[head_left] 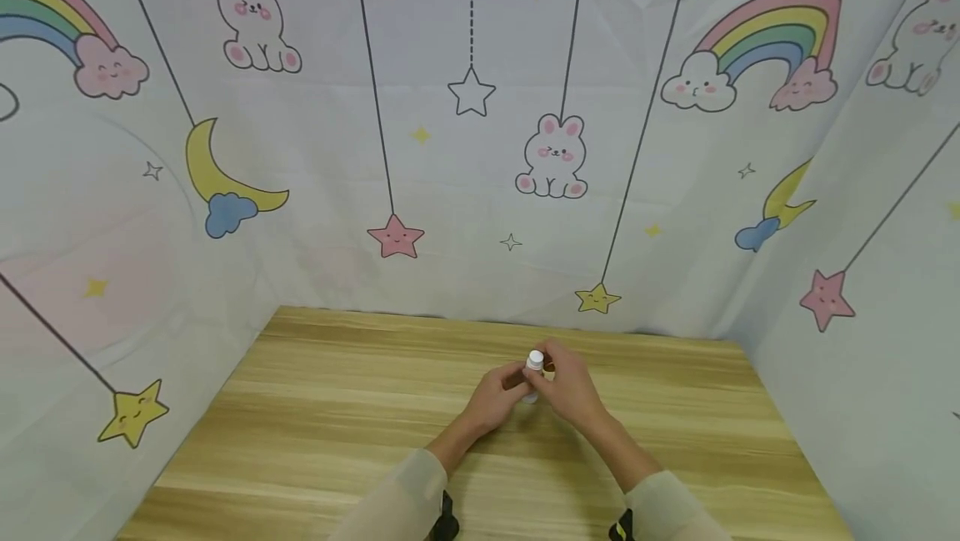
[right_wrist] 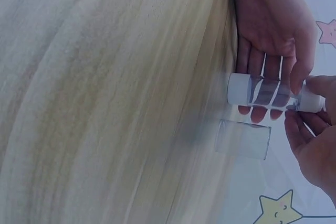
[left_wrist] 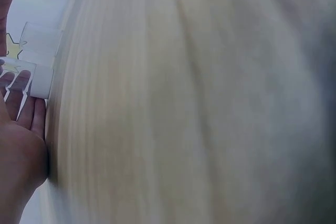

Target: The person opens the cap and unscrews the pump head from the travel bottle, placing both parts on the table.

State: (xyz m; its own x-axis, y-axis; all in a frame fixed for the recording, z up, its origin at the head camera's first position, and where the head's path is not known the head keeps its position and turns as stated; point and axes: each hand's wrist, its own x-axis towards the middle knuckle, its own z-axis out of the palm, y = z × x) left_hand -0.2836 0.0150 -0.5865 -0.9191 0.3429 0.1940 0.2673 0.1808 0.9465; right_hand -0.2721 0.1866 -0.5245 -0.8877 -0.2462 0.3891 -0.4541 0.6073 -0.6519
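A slim clear bottle (right_wrist: 268, 92) with a white base and a white top (head_left: 536, 356) stands upright on the wooden table. My left hand (head_left: 491, 397) grips its body, fingers behind and thumb across the front. At the upper end, my right hand (head_left: 572, 384) pinches the bottle just around the white top with thumb and fingers. In the right wrist view a clear cap (right_wrist: 243, 140), like a short open tube, stands on the table close beside the bottle. The left wrist view shows the bottle's white base (left_wrist: 42, 81) at the tabletop, with my left fingers (left_wrist: 37, 116) behind it.
The wood-grain table (head_left: 337, 441) reaches back to a white cloth (head_left: 450, 166) printed with rabbits, stars and rainbows. More of this cloth hangs along the left and right sides. A dark strap (head_left: 446, 518) sits at the left sleeve.
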